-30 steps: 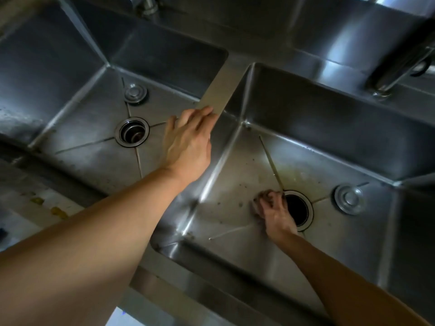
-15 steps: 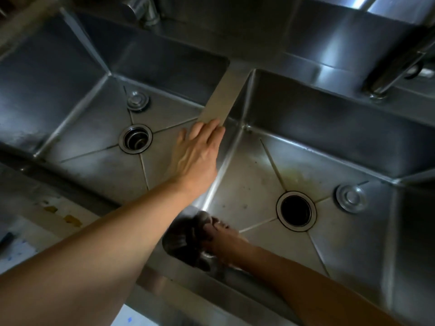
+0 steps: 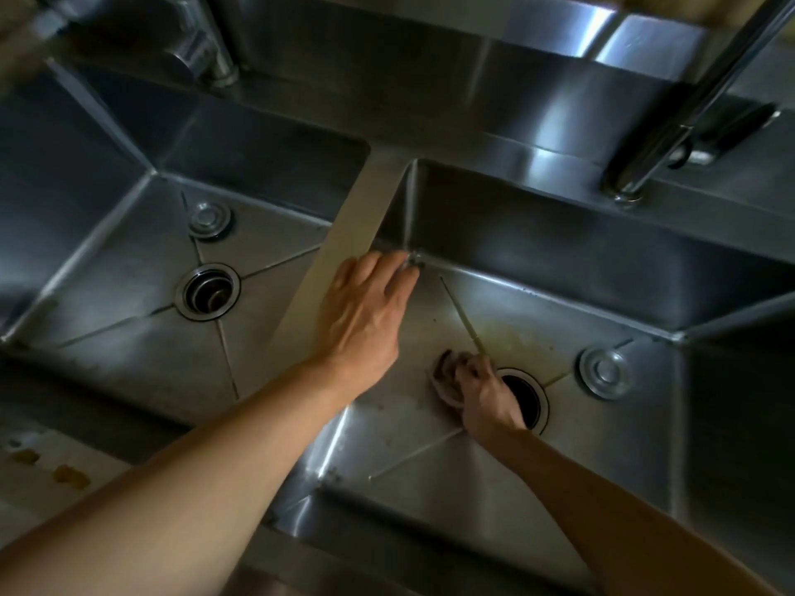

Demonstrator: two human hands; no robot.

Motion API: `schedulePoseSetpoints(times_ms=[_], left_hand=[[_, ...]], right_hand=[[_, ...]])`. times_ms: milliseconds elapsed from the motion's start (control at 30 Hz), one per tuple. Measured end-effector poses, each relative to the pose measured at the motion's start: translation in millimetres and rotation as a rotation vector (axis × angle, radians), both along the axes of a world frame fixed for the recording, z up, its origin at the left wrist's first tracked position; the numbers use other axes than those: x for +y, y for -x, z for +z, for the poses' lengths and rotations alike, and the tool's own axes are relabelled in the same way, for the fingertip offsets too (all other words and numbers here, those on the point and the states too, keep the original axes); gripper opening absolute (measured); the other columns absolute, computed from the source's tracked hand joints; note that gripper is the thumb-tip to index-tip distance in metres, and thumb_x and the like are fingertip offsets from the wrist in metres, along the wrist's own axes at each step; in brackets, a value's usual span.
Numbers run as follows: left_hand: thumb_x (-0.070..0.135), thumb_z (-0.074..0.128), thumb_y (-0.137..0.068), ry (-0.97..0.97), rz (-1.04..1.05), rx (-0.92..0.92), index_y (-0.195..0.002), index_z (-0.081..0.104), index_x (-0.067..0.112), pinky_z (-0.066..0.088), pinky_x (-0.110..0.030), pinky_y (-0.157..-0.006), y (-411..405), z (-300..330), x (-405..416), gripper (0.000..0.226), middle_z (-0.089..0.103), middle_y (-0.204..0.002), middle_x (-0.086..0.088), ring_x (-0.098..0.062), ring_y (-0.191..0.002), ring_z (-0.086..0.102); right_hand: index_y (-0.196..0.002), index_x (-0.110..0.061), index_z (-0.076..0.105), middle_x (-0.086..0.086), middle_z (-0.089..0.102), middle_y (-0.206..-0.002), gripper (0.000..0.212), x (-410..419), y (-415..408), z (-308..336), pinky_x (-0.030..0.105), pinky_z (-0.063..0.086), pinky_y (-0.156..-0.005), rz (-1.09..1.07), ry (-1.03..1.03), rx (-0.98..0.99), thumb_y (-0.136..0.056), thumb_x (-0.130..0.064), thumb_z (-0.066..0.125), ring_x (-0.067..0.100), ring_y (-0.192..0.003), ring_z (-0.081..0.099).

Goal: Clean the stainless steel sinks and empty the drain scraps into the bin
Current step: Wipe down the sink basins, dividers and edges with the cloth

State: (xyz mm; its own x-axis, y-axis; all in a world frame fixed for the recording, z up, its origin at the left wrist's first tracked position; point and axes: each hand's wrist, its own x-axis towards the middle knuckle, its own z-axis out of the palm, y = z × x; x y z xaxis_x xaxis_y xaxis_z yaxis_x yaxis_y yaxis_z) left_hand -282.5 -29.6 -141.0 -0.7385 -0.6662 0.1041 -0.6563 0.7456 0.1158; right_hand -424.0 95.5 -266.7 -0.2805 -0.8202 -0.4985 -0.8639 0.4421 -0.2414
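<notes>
Two stainless steel sinks sit side by side, the left sink (image 3: 107, 329) and the right sink (image 3: 602, 445). My right hand (image 3: 486, 397) grips a dark scrubbing pad (image 3: 445, 376) on the right sink's floor, just left of its open drain hole (image 3: 527, 400). My left hand (image 3: 365, 311) rests flat on the divider (image 3: 344, 238) between the basins, fingers straight. The left sink's drain (image 3: 207, 292) holds a strainer with brown scraps inside. Yellowish stains mark the right sink's floor behind the drain.
A round metal plug (image 3: 604, 372) lies right of the right drain, another plug (image 3: 209, 219) behind the left drain. A faucet (image 3: 671, 122) rises at the back right, a second faucet (image 3: 202, 45) at the back left. The counter (image 3: 38, 471) at front left carries yellow crumbs.
My right hand with the pad went from beside the drain to the sink's near left corner, then back beside the drain. My left hand stayed on the divider.
</notes>
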Motion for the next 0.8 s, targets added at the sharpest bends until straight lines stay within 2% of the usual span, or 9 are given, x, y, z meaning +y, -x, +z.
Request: schedulePoseSetpoints(times_ms=[100,133,200,300,433,500,567,700,800], left_hand=[[0.003,0.048,-0.068,-0.055,-0.046,-0.075,-0.121,0.060,0.005,0.041,-0.041,-0.098,16,-6,3,0.055,0.058,-0.128,-0.015,-0.034,-0.114,0.054],[0.001,0.052,-0.071,-0.085,-0.036,-0.118,-0.128,0.056,0.006,0.038,-0.041,-0.102,20,-8,4,0.057,0.052,-0.135,-0.014,-0.034,-0.122,0.050],[0.005,0.053,-0.084,-0.118,-0.011,-0.195,-0.141,0.040,0.011,0.025,-0.036,-0.111,29,-21,3,0.059,0.035,-0.150,-0.008,-0.027,-0.136,0.034],[0.010,0.048,-0.092,-0.156,0.030,-0.288,-0.144,0.030,0.016,0.023,-0.032,-0.111,37,-39,-1,0.056,0.027,-0.153,-0.004,-0.023,-0.137,0.029],[0.008,0.049,-0.090,-0.277,0.082,-0.387,-0.139,0.033,0.017,0.032,-0.033,-0.104,46,-70,0,0.052,0.037,-0.144,-0.003,-0.023,-0.130,0.037],[0.005,0.052,-0.087,-0.347,0.094,-0.450,-0.138,0.032,0.016,0.035,-0.034,-0.101,52,-85,2,0.056,0.038,-0.142,-0.004,-0.024,-0.128,0.039],[0.004,0.053,-0.086,-0.393,0.091,-0.490,-0.141,0.029,0.015,0.034,-0.035,-0.102,57,-97,3,0.061,0.037,-0.144,-0.005,-0.025,-0.130,0.038],[0.008,0.054,-0.087,-0.442,0.106,-0.556,-0.142,0.029,0.013,0.033,-0.037,-0.104,65,-111,-1,0.060,0.038,-0.144,-0.006,-0.026,-0.131,0.038],[0.010,0.052,-0.090,-0.496,0.141,-0.568,-0.139,0.033,0.012,0.034,-0.038,-0.103,70,-115,-11,0.053,0.040,-0.142,-0.009,-0.028,-0.130,0.039]], right_hand=[[-0.137,-0.013,0.042,0.013,0.031,-0.146,0.043,-27,-27,3,0.037,0.049,-0.079,0.044,0.177,-0.134,-0.095,-0.017,0.046,0.036,-0.120,0.048],[-0.142,-0.012,0.037,0.014,0.025,-0.149,0.048,-37,-38,4,0.039,0.048,-0.087,0.094,0.173,-0.149,-0.096,-0.019,0.046,0.034,-0.128,0.041],[-0.149,-0.010,0.023,0.012,0.019,-0.153,0.059,-54,-52,-1,0.041,0.034,-0.107,0.126,0.069,-0.177,-0.097,-0.022,0.047,0.031,-0.137,0.026],[-0.150,-0.013,0.022,0.011,0.019,-0.153,0.065,-62,-56,-18,0.040,0.018,-0.116,0.226,0.037,-0.113,-0.095,-0.029,0.052,0.031,-0.139,0.019],[-0.148,-0.022,0.025,0.014,0.022,-0.148,0.056,-35,-25,-45,0.046,0.031,-0.107,0.204,0.082,0.000,-0.097,-0.031,0.045,0.038,-0.130,0.028],[-0.140,-0.019,0.043,0.017,0.038,-0.135,0.055,-16,-7,-49,0.046,0.047,-0.090,0.103,0.104,0.043,-0.089,-0.025,0.060,0.040,-0.116,0.046],[-0.129,-0.012,0.056,0.018,0.051,-0.122,0.048,-3,3,-48,0.042,0.054,-0.073,0.032,0.109,0.091,-0.083,-0.019,0.067,0.040,-0.099,0.058],[-0.144,-0.006,0.033,0.015,0.035,-0.142,0.046,-9,23,-27,0.041,0.046,-0.090,-0.128,0.088,-0.017,-0.099,-0.014,0.039,0.037,-0.121,0.045],[-0.144,-0.011,0.036,0.015,0.033,-0.143,0.049,-39,43,-5,0.042,0.049,-0.092,-0.139,0.321,-0.020,-0.096,-0.014,0.048,0.037,-0.119,0.047]])
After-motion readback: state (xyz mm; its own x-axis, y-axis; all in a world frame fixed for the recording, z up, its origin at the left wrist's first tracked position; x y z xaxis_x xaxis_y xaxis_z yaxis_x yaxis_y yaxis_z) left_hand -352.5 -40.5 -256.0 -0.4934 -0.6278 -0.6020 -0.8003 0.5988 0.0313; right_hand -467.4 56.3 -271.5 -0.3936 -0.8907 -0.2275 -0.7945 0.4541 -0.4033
